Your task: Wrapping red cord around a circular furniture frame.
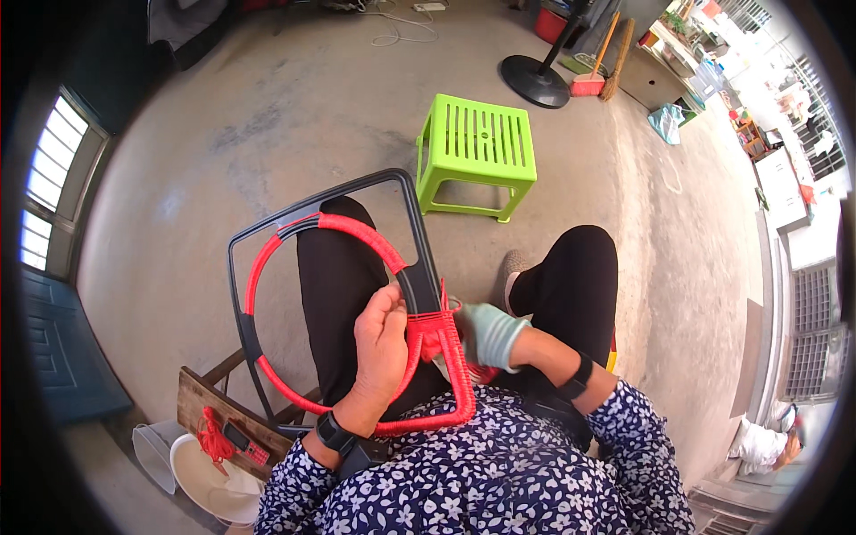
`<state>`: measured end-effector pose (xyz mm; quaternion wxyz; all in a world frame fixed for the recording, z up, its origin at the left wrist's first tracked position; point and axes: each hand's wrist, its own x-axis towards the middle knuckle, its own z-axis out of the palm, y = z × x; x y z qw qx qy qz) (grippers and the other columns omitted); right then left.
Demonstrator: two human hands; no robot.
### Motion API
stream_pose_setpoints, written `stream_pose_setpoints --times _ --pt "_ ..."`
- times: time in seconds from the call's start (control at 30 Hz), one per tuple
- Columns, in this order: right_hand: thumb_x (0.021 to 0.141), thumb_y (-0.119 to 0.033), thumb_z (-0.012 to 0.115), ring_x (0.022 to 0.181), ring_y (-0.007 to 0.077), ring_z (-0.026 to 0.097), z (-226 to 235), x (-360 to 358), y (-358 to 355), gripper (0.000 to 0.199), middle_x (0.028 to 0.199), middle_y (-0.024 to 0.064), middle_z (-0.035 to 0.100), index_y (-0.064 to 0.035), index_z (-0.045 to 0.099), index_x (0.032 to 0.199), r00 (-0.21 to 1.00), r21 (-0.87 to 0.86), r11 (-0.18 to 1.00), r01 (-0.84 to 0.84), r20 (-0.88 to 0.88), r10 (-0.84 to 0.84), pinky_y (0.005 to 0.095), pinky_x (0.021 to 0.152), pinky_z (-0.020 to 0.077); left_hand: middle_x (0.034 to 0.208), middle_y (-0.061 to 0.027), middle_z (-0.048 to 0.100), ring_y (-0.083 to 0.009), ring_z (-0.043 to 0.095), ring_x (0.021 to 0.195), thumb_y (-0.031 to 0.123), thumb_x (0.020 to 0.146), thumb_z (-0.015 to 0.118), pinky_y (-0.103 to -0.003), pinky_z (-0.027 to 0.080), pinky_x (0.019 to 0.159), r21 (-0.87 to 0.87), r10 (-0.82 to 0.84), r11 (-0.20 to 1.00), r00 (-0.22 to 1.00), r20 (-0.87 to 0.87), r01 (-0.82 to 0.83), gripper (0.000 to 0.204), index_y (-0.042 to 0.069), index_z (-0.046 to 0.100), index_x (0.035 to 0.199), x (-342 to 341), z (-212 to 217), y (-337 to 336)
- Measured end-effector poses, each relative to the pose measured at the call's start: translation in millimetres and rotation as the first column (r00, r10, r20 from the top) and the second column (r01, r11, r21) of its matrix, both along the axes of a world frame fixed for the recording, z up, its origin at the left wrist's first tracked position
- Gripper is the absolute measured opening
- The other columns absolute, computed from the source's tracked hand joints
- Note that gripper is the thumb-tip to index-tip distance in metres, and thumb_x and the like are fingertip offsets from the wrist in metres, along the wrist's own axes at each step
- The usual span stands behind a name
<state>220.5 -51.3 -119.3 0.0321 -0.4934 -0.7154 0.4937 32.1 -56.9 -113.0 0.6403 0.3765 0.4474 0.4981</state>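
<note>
— Floral-sleeved arms come up from below, and both hands are on that frame across the lap. See it?

— Yes. Dark rectangular frame, with a ring wrapped in red cord set inside it. It lies tilted over the left thigh, its lower right corner between the two hands.

— Start at the left, though. What's down by the floor?

— Low wooden stool with a bundle of red cord and a small red phone-like gadget on it, and a white basin just beside it.

— And the left hand?

— Bare, a black band at the wrist. Its grip is curled shut round the red-wound bar where the weaving is thickest.

— The right hand?

— In a pale green glove, pressed against the same woven corner from the other side. Fingers look folded onto the cord, though I can't tell how tightly.

— Beyond the knees?

— Lime-green plastic stool on the concrete floor, well apart from the frame. Further right, a fan base and a broom.
</note>
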Motion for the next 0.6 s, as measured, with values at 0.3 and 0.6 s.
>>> stream_pose_setpoints --times 0.3,0.6 --pt "0.075 -0.007 0.076 0.104 0.0237 0.060 -8 -7 32 0.087 0.115 0.0170 0.058 -0.0064 0.023 0.144 0.606 -0.182 0.788 0.588 -0.547 -0.578 0.0352 0.091 0.0493 0.101 -0.0042 0.058 -0.0097 0.054 0.089 0.001 0.095 0.049 -0.024 0.045 0.080 0.208 0.219 0.965 0.934 -0.283 -0.163 0.024 -0.001 0.054 0.117 -5 11 -10" --pt "0.062 -0.023 0.079 0.126 0.0414 0.043 60 -32 19 0.080 0.133 0.0177 0.048 -0.0101 0.047 0.134 0.971 0.671 0.715 0.196 -0.237 -0.043 0.0465 0.106 0.0356 0.109 -0.0099 0.050 -0.0128 0.052 0.089 -0.007 0.093 0.046 -0.024 0.047 0.078 0.706 0.521 0.699 0.758 -0.392 -0.115 0.029 -0.005 0.049 0.122 -6 15 -18"
